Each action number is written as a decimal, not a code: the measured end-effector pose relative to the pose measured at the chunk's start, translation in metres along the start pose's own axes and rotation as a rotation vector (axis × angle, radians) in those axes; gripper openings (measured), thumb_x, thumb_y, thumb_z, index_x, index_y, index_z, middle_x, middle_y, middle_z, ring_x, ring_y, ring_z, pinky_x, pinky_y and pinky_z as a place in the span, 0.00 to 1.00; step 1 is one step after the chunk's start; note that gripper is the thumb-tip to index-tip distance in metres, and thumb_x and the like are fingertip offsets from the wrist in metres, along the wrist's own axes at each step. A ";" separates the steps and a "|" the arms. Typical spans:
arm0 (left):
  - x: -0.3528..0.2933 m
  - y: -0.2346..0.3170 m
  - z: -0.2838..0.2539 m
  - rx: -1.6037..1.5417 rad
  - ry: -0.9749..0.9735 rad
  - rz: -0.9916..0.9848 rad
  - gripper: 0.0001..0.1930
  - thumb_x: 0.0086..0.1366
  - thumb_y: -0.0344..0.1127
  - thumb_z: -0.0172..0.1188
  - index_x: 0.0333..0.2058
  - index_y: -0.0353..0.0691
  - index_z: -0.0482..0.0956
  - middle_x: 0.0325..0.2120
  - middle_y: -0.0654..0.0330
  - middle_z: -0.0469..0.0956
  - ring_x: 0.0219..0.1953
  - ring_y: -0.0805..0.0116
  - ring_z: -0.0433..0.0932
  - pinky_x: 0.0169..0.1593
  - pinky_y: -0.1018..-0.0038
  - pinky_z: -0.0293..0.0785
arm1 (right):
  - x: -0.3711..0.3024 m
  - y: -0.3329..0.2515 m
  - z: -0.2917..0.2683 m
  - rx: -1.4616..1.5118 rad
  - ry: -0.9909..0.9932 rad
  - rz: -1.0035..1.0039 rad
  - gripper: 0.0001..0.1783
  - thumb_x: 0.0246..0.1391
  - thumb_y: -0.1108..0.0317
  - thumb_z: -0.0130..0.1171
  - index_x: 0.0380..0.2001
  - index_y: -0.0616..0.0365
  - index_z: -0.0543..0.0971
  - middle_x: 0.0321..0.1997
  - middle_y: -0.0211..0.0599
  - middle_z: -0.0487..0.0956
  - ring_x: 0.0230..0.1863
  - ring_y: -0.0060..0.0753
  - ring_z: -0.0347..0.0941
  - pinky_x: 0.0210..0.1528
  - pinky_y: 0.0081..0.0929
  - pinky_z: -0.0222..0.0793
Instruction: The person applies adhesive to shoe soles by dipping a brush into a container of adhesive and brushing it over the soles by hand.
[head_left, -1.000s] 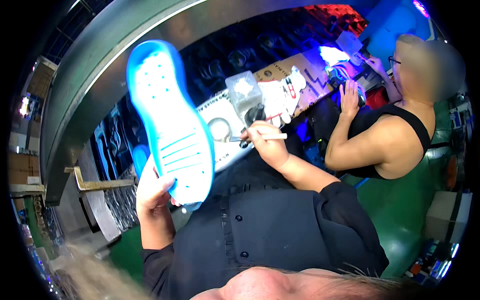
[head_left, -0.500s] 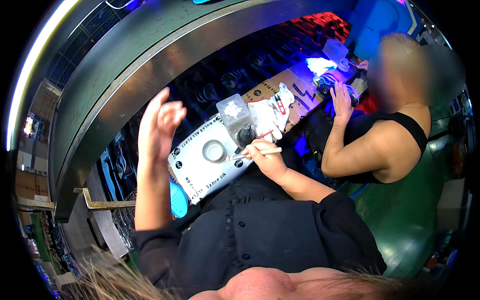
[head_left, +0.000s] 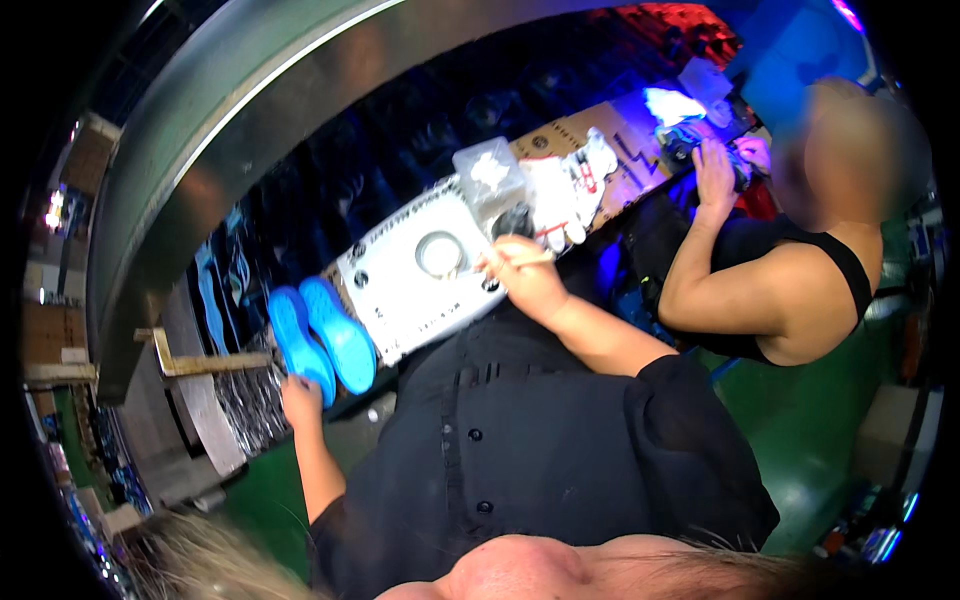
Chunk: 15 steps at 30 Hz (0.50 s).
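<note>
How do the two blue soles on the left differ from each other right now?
Contact: the left sole has the left hand at its near end, while no hand touches the right sole.
View: fingers partly cover the left sole's near end; the right sole's near end is in plain view.
Place: the right sole lies closer to the white surface than the left sole.
Shared: both are blue, long and rounded, and lie side by side.

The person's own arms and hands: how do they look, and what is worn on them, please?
The left hand and right hand are bare, with no glove to be seen. Loose black sleeves end around the elbows, leaving the forearms uncovered. No watch shows; small rings cannot be judged.
</note>
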<state>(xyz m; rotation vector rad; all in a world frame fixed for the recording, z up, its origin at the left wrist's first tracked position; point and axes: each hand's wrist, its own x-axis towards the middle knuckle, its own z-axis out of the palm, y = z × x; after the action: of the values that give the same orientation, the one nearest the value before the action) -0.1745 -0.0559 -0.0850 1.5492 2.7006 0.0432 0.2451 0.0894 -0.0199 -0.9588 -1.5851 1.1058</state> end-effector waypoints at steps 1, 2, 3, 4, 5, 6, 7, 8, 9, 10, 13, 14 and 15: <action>0.001 0.002 0.002 -0.029 0.034 -0.018 0.10 0.48 0.35 0.54 0.30 0.39 0.70 0.30 0.49 0.73 0.32 0.48 0.73 0.35 0.58 0.69 | 0.002 0.001 0.002 0.031 0.025 0.020 0.14 0.57 0.67 0.47 0.25 0.65 0.76 0.23 0.33 0.74 0.26 0.22 0.70 0.30 0.19 0.65; 0.000 0.001 0.003 -0.053 0.068 -0.039 0.10 0.48 0.35 0.54 0.30 0.39 0.70 0.29 0.49 0.73 0.31 0.48 0.73 0.35 0.58 0.69 | 0.005 0.000 0.005 0.065 0.049 0.043 0.14 0.57 0.66 0.47 0.27 0.65 0.76 0.23 0.32 0.74 0.27 0.20 0.69 0.31 0.17 0.65; 0.000 0.009 -0.002 -0.103 0.100 -0.068 0.10 0.48 0.35 0.53 0.30 0.39 0.70 0.28 0.49 0.74 0.31 0.48 0.74 0.35 0.58 0.69 | 0.008 0.001 0.004 0.050 0.032 0.034 0.14 0.57 0.65 0.48 0.28 0.65 0.76 0.24 0.31 0.73 0.27 0.19 0.69 0.31 0.17 0.65; 0.001 0.015 -0.006 -0.156 0.135 -0.100 0.10 0.48 0.36 0.53 0.30 0.39 0.69 0.27 0.49 0.74 0.31 0.48 0.74 0.35 0.58 0.69 | 0.015 0.004 0.004 0.034 0.012 0.022 0.14 0.57 0.65 0.49 0.29 0.66 0.76 0.24 0.30 0.73 0.27 0.18 0.68 0.32 0.16 0.64; 0.001 0.010 -0.004 -0.146 0.112 -0.117 0.10 0.48 0.36 0.53 0.30 0.39 0.69 0.27 0.49 0.74 0.31 0.48 0.74 0.35 0.58 0.69 | 0.019 0.002 0.007 -0.042 0.004 0.002 0.14 0.57 0.64 0.49 0.28 0.65 0.76 0.25 0.29 0.73 0.28 0.16 0.67 0.32 0.15 0.63; 0.000 0.003 -0.002 -0.074 0.063 -0.142 0.11 0.49 0.37 0.53 0.31 0.39 0.69 0.27 0.49 0.75 0.31 0.48 0.74 0.35 0.58 0.69 | 0.023 0.004 0.010 -0.116 -0.010 0.006 0.12 0.54 0.65 0.52 0.28 0.64 0.76 0.25 0.32 0.74 0.28 0.21 0.69 0.33 0.19 0.64; 0.002 0.000 0.001 -0.009 0.017 -0.158 0.12 0.49 0.37 0.52 0.33 0.40 0.68 0.26 0.49 0.75 0.31 0.48 0.75 0.36 0.57 0.69 | 0.030 0.001 0.011 -0.171 -0.049 -0.042 0.10 0.52 0.66 0.53 0.28 0.63 0.76 0.26 0.33 0.74 0.29 0.24 0.69 0.34 0.21 0.64; 0.002 -0.003 0.002 -0.006 0.001 -0.163 0.12 0.49 0.37 0.52 0.33 0.40 0.68 0.26 0.49 0.75 0.31 0.48 0.75 0.36 0.57 0.69 | 0.034 0.000 0.015 -0.224 -0.088 -0.091 0.08 0.50 0.67 0.55 0.27 0.63 0.76 0.26 0.35 0.74 0.30 0.28 0.70 0.35 0.23 0.64; 0.005 0.000 -0.002 -0.010 -0.059 -0.183 0.13 0.50 0.38 0.52 0.33 0.40 0.68 0.27 0.48 0.75 0.31 0.48 0.75 0.36 0.57 0.69 | 0.038 0.007 0.018 -0.203 -0.102 -0.037 0.07 0.47 0.68 0.57 0.26 0.61 0.77 0.26 0.37 0.74 0.31 0.33 0.70 0.37 0.25 0.64; 0.007 0.003 -0.007 -0.011 -0.119 -0.203 0.13 0.50 0.39 0.51 0.34 0.40 0.67 0.27 0.47 0.76 0.32 0.47 0.75 0.37 0.57 0.69 | 0.041 0.014 0.021 -0.207 -0.102 -0.028 0.07 0.47 0.68 0.57 0.26 0.61 0.77 0.26 0.37 0.74 0.31 0.33 0.70 0.37 0.25 0.64; 0.001 0.006 -0.006 -0.061 0.010 -0.236 0.13 0.51 0.40 0.51 0.32 0.39 0.69 0.27 0.45 0.75 0.32 0.46 0.74 0.37 0.57 0.69 | 0.048 0.024 0.031 -0.247 -0.149 -0.019 0.07 0.46 0.67 0.58 0.24 0.59 0.78 0.25 0.35 0.75 0.29 0.32 0.71 0.34 0.24 0.65; -0.001 0.004 -0.004 -0.073 0.073 -0.242 0.13 0.51 0.41 0.50 0.31 0.38 0.70 0.27 0.44 0.75 0.32 0.45 0.74 0.37 0.57 0.69 | 0.049 0.027 0.035 -0.244 -0.153 -0.016 0.07 0.46 0.67 0.58 0.24 0.59 0.78 0.25 0.35 0.75 0.29 0.32 0.71 0.34 0.24 0.65; 0.000 -0.002 0.001 -0.073 0.069 -0.245 0.13 0.51 0.41 0.50 0.31 0.38 0.70 0.27 0.44 0.75 0.32 0.45 0.74 0.37 0.57 0.69 | 0.050 0.032 0.037 -0.274 -0.181 -0.015 0.07 0.46 0.67 0.58 0.24 0.59 0.78 0.25 0.35 0.75 0.29 0.32 0.71 0.33 0.24 0.65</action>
<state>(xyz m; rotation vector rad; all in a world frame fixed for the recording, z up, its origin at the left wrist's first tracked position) -0.1766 -0.0569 -0.0865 1.2100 2.8849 0.1906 0.1994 0.1377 -0.0433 -1.0458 -1.9252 1.0039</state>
